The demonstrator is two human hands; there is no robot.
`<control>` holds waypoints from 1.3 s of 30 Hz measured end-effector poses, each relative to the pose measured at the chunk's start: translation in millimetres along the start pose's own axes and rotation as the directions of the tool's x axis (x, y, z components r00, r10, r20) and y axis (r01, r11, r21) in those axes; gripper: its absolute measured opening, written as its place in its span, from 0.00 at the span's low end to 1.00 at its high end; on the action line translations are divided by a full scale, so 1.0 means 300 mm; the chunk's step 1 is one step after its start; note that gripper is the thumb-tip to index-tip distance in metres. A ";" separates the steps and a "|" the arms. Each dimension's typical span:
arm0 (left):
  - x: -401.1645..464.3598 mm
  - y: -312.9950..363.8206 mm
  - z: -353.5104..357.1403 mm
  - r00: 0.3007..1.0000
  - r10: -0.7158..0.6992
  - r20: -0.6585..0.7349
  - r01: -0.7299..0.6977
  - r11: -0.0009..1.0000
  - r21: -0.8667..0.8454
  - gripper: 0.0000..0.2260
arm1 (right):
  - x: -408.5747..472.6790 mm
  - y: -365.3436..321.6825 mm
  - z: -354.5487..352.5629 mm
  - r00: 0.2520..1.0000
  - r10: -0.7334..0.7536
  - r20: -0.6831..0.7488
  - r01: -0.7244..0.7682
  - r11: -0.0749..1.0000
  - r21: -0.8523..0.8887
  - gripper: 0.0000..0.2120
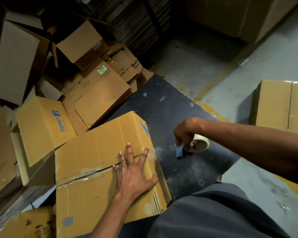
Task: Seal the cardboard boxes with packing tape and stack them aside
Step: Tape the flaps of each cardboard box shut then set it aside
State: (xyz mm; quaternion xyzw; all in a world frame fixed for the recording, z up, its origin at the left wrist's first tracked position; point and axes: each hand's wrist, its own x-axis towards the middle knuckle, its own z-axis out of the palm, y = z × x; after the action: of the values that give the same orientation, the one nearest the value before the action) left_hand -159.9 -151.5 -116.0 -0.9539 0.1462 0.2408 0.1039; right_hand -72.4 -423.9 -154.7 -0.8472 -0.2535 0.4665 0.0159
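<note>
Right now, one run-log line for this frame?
stage: sealing | left hand: flat on cardboard box across flap seam | right hand: grip on tape roll on dark board | seam: partly taped

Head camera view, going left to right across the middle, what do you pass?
Flipkart box → box being sealed → left hand pressing flat on it → blue object → right hand gripping the tape roll → closed box.
</note>
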 end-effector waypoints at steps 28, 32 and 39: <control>0.036 -0.119 0.075 0.919 0.164 -0.359 -0.239 0.955 -0.175 0.38 | 0.127 -0.314 0.107 0.588 0.655 -0.475 0.482 0.189 0.856 0.29; 0.096 -0.134 0.072 0.879 0.181 -0.442 -0.298 0.931 -0.213 0.34 | 0.277 -0.497 0.123 0.657 0.680 -0.327 0.450 -0.006 0.893 0.41; 0.086 -0.131 0.111 0.858 0.230 -0.460 -0.362 0.905 -0.222 0.35 | 0.406 -0.496 0.320 0.538 0.785 -0.307 0.349 0.124 0.929 0.20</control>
State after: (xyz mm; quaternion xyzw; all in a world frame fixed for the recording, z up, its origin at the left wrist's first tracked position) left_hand -139.5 -111.8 -152.3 -0.9530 0.2733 0.0608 -0.1155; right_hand -157.6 -260.3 -264.9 -0.7546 0.3044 0.0683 0.5773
